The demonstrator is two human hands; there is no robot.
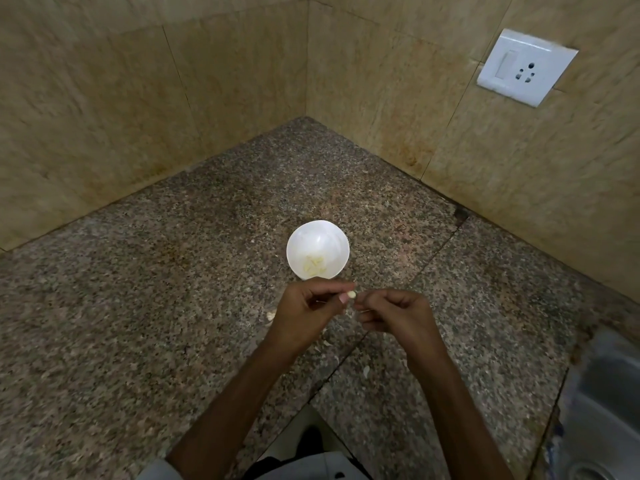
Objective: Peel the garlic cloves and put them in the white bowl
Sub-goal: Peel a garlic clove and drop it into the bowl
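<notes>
Counter: speckled granite point(173, 289), grey-brown and polished, laid in slabs with dark seams and running into a corner at 12 o'clock.
Walls: smooth beige stone tiles point(104, 98), mottled, stained rusty along the bottom edge.
White bowl: a small, round, glossy white bowl point(317, 233) stands on the granite mid-counter.
Peeled cloves: a few pale yellow slivers point(314, 265) lie in the bowl's bottom, toward its 6 o'clock side.
Left hand: the left hand point(304, 306) hovers just at 6 o'clock of the bowl, thumb and fingertips pinching a small, creamy, oblong garlic clove point(350, 295) that pokes out toward 3 o'clock.
Right hand: the right hand point(394, 311) sits just at 3 o'clock of the clove, fingers curled inward; it may be nipping a thread of skin, but I cannot tell through the blur.
Peel scraps: papery white flakes point(270, 315) lie on the counter under the hands.
Socket plate: a square white plastic plate point(526, 67), at 2 o'clock on the wall.
Sink: a dull steel basin point(602, 393), at 4 o'clock.
</notes>
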